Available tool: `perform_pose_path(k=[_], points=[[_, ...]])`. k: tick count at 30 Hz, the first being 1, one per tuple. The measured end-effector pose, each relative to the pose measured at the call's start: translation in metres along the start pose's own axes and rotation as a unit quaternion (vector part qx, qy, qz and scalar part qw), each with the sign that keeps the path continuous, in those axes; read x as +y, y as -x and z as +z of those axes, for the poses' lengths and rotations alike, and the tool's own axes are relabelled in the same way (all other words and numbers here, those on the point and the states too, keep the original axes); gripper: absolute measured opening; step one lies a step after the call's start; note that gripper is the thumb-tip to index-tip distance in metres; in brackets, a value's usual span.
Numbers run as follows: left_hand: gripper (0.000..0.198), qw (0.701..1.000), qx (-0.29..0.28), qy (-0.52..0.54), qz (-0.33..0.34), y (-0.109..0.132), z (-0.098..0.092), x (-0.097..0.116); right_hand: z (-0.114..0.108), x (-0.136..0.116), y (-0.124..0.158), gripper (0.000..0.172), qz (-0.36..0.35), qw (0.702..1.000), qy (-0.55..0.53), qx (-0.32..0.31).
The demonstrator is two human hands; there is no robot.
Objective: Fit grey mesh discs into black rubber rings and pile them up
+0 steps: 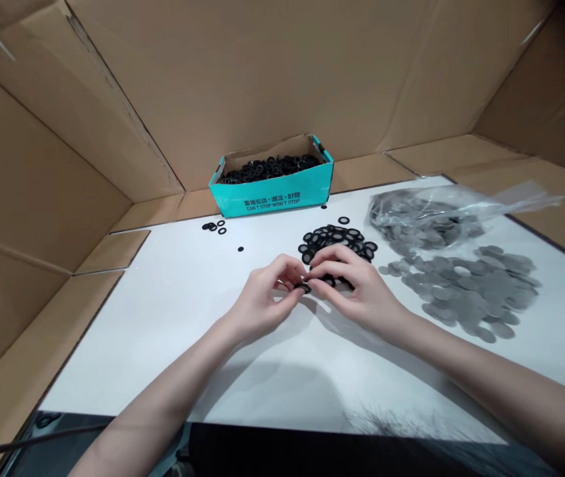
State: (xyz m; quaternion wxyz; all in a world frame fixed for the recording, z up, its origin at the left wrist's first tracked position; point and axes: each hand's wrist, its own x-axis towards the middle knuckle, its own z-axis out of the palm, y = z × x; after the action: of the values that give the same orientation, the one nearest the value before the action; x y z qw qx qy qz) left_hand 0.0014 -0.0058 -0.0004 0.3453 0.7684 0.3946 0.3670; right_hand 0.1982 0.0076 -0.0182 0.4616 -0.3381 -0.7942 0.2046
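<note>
Between thumb and fingers, my left hand point(268, 290) pinches a black ring point(303, 287) with a grey centre. My right hand point(354, 281) meets it from the other side, thumb and fingertips closed at the ring's edge; whether a separate disc is in them is hidden. Just behind and partly under my right hand lies a pile of black rings with grey mesh-like discs in their middles point(332, 235). To the right is a spread of loose grey discs point(481, 288).
A turquoise box point(272, 195) full of black rings stands at the back. A clear plastic bag point(426, 215) of grey discs lies at the right rear. Several loose black rings point(221, 230) are at the left rear. Cardboard walls point(272, 73) enclose the white table surface point(163, 331).
</note>
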Motion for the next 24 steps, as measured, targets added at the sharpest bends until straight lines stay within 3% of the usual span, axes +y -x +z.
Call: perform_pose_path(k=[12,20,24], points=[[0.010,0.999,0.015,0.006,0.030,0.0016,0.0039,0.0000,-0.0009,-0.0013,0.0001,0.011,0.018,0.999,-0.021,-0.027],[0.017,0.997,-0.035,-0.037,0.054,-0.0016,-0.0007,0.0058,0.0043,-0.0052,0.0034,0.012,-0.019,0.999,-0.005,0.032],[0.019,0.998,-0.021,-0.035,0.041,-0.0006,0.0016,0.0034,0.0028,-0.0005,0.0020,0.011,-0.015,1.000,0.019,-0.009]])
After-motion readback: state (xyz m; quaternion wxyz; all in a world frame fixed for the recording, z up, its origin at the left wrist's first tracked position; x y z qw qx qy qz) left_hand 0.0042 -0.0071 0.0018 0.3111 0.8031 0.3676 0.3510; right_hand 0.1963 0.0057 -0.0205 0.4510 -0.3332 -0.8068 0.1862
